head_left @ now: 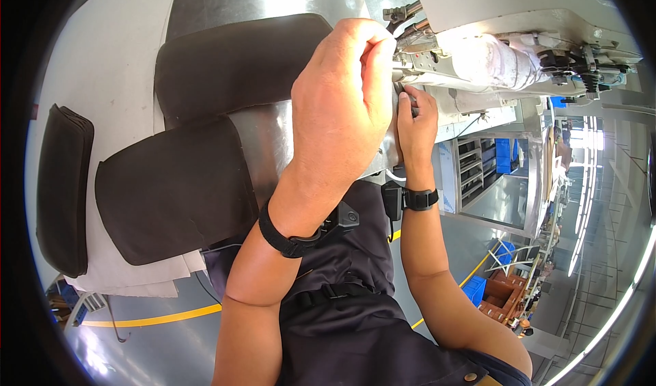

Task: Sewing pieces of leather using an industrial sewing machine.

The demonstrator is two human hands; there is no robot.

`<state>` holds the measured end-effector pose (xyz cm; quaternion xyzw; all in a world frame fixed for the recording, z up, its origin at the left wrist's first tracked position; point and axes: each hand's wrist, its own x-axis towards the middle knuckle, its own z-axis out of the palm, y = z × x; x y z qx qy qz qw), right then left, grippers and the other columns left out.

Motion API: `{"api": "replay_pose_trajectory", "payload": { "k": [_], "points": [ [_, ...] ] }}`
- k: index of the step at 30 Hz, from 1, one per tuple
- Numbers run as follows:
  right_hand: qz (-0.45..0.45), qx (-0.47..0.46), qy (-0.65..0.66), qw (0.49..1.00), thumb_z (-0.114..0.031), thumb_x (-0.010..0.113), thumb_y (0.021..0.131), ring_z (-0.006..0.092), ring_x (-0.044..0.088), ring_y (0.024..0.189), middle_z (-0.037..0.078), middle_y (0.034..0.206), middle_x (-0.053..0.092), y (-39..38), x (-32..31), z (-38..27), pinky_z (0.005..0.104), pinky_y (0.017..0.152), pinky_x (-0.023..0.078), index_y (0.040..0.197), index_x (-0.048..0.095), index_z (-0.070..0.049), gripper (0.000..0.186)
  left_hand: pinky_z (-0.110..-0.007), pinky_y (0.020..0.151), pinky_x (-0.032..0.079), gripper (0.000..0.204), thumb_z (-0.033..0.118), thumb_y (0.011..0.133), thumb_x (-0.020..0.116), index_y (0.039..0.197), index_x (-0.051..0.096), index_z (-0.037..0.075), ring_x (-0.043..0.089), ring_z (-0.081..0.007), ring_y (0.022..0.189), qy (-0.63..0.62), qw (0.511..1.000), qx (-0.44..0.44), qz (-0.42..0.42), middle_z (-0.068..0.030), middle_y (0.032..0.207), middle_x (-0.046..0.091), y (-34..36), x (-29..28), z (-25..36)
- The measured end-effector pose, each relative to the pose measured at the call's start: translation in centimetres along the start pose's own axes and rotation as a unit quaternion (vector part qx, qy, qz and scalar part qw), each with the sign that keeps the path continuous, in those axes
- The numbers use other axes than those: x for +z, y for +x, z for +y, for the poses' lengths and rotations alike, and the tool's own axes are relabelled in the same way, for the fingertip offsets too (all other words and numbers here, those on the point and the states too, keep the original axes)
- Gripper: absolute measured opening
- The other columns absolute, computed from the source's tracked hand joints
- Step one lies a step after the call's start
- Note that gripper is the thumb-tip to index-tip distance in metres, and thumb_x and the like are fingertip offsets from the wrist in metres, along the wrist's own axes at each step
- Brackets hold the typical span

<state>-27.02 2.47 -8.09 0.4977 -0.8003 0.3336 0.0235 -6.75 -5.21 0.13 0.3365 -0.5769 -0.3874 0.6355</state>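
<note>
My left hand (342, 106) is raised in front of the working end of an industrial sewing machine (478, 58). Its thumb and fingers are pressed together in a pinch, and whatever they hold is too small or hidden. Lower and to the right, my right hand (418, 123) rests by the machine bed, fingers curled in near the needle area; what lies between them cannot be made out. A dark brown fabric-like panel (236, 65) with rounded corners lies on the shiny metal tabletop (263, 136), left of my left hand. A second dark panel (174, 188) lies nearer to me.
At the far left, a stack of dark panels (65, 188) sits on a pale board (123, 113). Black straps with devices (342, 218) circle both wrists. Right of the table stand a metal rack (471, 171) and blue bins (506, 155). Yellow lines (160, 316) mark the grey floor.
</note>
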Motion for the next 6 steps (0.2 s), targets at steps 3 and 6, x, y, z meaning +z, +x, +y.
{"api": "replay_pose_trajectory", "payload": {
  "k": [3,6],
  "points": [
    [-0.001,-0.001,-0.004,1.000,-0.015,0.063,0.098,0.0358,0.061,0.111,0.019,0.117,0.068,0.05,0.01,0.05,0.0428,0.100,0.049,0.115,0.072,0.001,0.025,-0.025,0.071,0.052,0.006,0.000,0.098,0.066,0.104,0.065,0.001,0.064,-0.0094,0.073,-0.003,1.000,0.005,0.004,-0.0051,0.083,0.069,0.04,0.10,-0.09],
    [-0.005,0.002,-0.006,1.000,-0.016,0.063,0.098,0.0357,0.061,0.112,0.019,0.118,0.068,0.02,0.01,0.07,0.0428,0.100,0.048,0.115,0.072,0.001,0.025,-0.024,0.071,0.053,0.006,0.000,0.098,0.065,0.104,0.065,0.001,0.064,-0.0092,0.074,0.001,1.000,0.009,0.001,-0.0050,0.084,0.069,-0.03,0.03,-0.15]
  ]
}}
